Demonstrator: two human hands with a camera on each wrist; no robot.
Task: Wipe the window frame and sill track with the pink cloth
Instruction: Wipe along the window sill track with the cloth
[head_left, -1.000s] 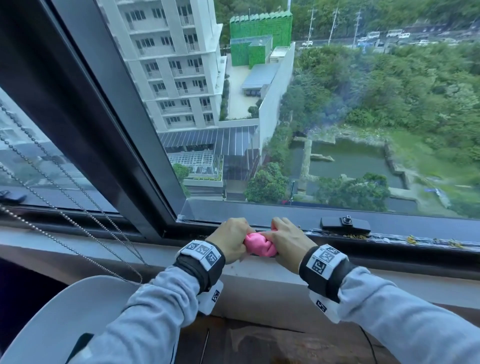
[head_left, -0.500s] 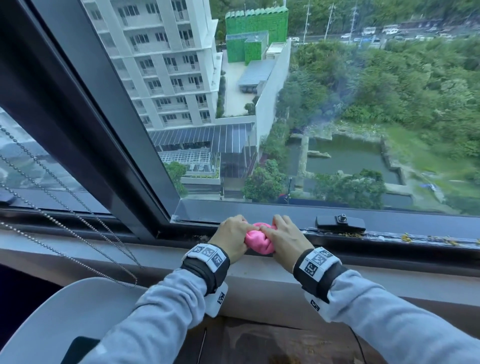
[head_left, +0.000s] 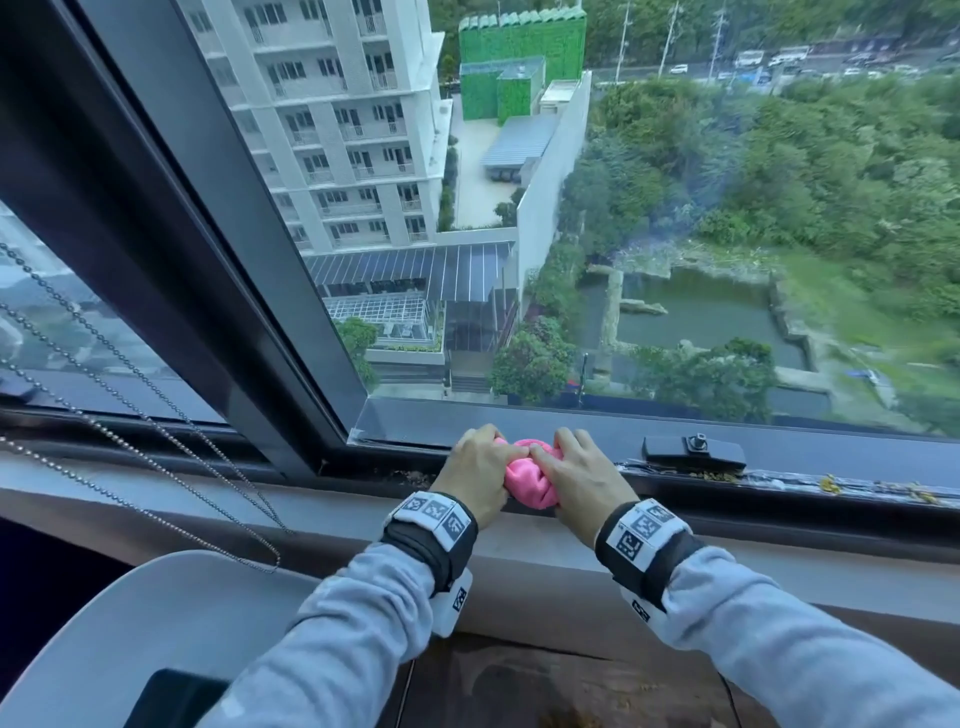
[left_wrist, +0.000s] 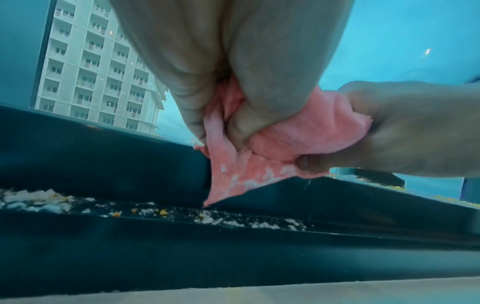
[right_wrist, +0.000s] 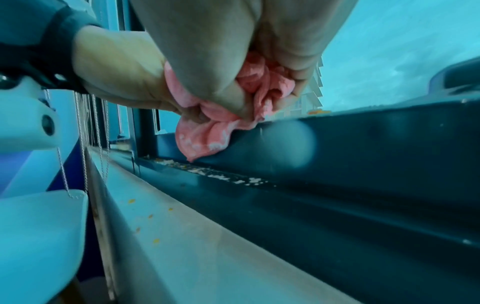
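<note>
A bunched pink cloth (head_left: 529, 480) is gripped between both hands just above the dark sill track (head_left: 675, 491). My left hand (head_left: 475, 467) holds its left side, my right hand (head_left: 571, 475) its right side, fingers curled into the fabric. In the left wrist view a corner of the pink cloth (left_wrist: 233, 181) hangs down toward the sill track (left_wrist: 182, 214), which holds white and yellow crumbs. From the right wrist, the pink cloth (right_wrist: 207, 135) hangs over the track's dark rail (right_wrist: 337, 148). The dark window frame (head_left: 171, 249) rises slanting at left.
A black window latch (head_left: 693, 451) sits on the lower frame right of my hands. Yellow debris (head_left: 831, 486) lies along the track further right. Bead chains (head_left: 130, 457) hang at left over a white chair back (head_left: 130, 623). A pale ledge (head_left: 311, 514) runs below the track.
Both hands stay together on the cloth at the same spot on the sill. They have kneaded it, so more pink shows between them now. The view shifted slightly.
</note>
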